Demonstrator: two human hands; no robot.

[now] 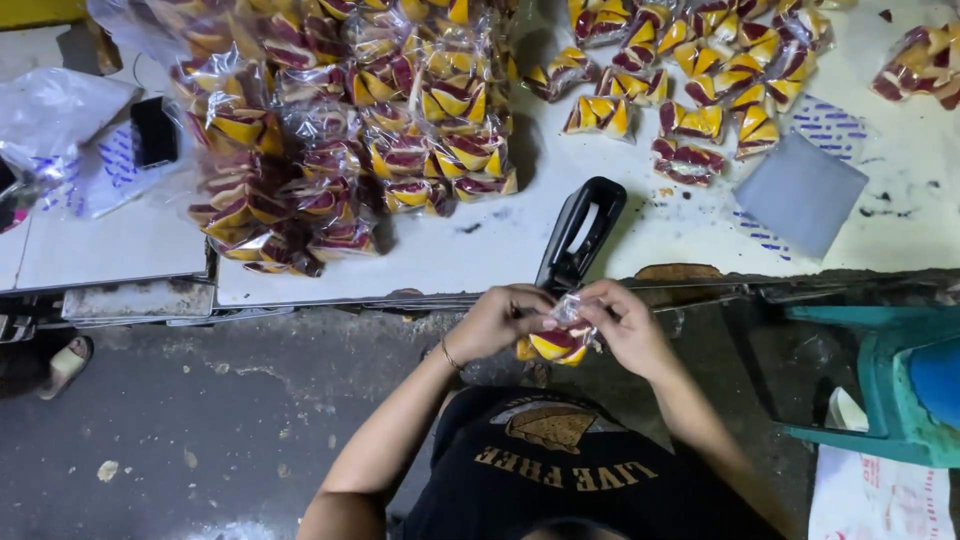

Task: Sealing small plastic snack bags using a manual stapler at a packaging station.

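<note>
Just below the black sealer tool [580, 232], your left hand [497, 322] & right hand [625, 325] pinch one small clear bag of yellow-red snacks [556, 344]. Looks like closing step; next needs steady fingers.

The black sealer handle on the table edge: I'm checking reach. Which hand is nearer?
Left. The left hand sits just below the black sealer handle; the right hand is slightly farther, below and right.
</note>
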